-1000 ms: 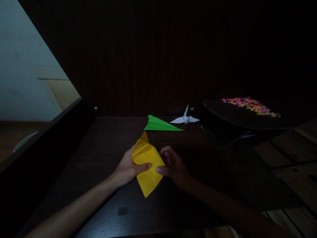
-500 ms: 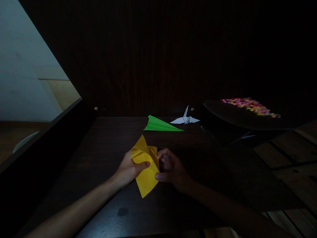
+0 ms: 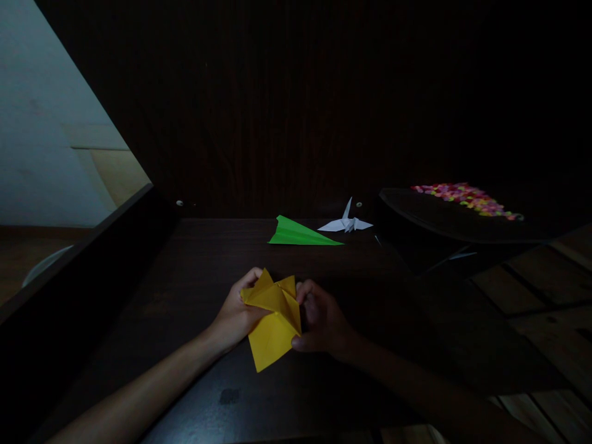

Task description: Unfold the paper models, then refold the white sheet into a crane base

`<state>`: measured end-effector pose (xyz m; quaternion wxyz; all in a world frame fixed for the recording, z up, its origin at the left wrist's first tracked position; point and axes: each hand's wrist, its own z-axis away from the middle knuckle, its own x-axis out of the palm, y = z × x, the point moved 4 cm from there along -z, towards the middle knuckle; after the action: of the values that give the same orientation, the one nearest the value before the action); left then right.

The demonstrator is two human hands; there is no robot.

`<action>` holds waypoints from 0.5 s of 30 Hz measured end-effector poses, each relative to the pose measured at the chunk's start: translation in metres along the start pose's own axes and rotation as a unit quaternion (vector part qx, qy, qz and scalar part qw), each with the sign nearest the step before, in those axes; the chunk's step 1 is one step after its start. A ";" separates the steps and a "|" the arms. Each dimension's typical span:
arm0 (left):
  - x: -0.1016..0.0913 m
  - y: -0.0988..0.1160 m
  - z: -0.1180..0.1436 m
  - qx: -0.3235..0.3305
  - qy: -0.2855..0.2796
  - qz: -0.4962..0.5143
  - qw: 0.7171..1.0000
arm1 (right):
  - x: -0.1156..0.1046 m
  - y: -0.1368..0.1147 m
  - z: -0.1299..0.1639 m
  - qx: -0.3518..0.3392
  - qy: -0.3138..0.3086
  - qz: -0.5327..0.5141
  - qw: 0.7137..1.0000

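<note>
A creased sheet of yellow origami paper point(image 3: 272, 342) is held between both hands, above the dark tabletop. Its upper part stands up in pointed flaps; the lower part is a flat corner pointing down. My left hand point(image 3: 238, 314) grips the left edge, its thumb tucked under a raised fold and its fingers behind the paper. On the right edge, my right hand point(image 3: 321, 320) pinches the paper with the thumb low and the index finger higher up. Its other fingers are in shadow.
Behind the hands lie a green paper plane point(image 3: 300, 233) and a white paper crane point(image 3: 346, 224). A dark curved shelf point(image 3: 416, 219) at the right bears a strip of small colourful pieces point(image 3: 467, 198). A dark side board point(image 3: 92, 240) borders the table point(image 3: 185, 394) at left.
The yellow paper has opened wider and its top flaps have spread and lowered. My left thumb has slipped from the front to beneath a fold; my right thumb has moved slightly lower.
</note>
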<state>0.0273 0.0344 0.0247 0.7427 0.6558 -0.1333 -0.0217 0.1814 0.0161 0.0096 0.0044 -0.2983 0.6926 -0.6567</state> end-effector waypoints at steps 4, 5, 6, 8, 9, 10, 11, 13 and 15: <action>-0.003 -0.003 -0.002 0.010 -0.015 0.029 0.999 | -0.001 0.000 0.000 -0.002 -0.013 -0.008 1.000; -0.004 -0.004 -0.002 0.006 -0.019 0.038 0.999 | -0.001 0.001 0.000 0.001 -0.020 -0.010 1.000; -0.005 -0.004 -0.002 0.000 -0.021 0.048 0.999 | -0.002 0.002 0.000 0.004 -0.028 -0.012 1.000; -0.006 -0.004 -0.001 -0.020 -0.030 0.064 0.997 | -0.005 0.002 -0.001 0.009 -0.039 -0.020 0.999; -0.007 -0.003 0.000 -0.033 -0.039 0.070 0.996 | -0.007 0.002 -0.001 0.013 -0.041 -0.028 0.999; -0.007 -0.002 0.001 -0.049 -0.053 0.074 0.995 | -0.009 0.002 -0.002 0.020 -0.041 -0.038 0.998; -0.007 -0.001 0.003 -0.065 -0.070 0.074 0.993 | -0.011 0.002 -0.004 0.031 -0.042 -0.051 0.997; -0.006 0.001 0.005 -0.092 -0.114 0.066 0.987 | -0.014 0.000 -0.006 0.052 -0.055 -0.080 0.994; -0.004 0.004 0.008 -0.097 -0.157 0.055 0.981 | -0.016 -0.003 -0.007 0.060 -0.081 -0.095 0.990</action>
<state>0.0210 0.0281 0.0292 0.7729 0.5603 -0.2816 -0.0962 0.1927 0.0298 0.0068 0.0161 -0.4145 0.6179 -0.6679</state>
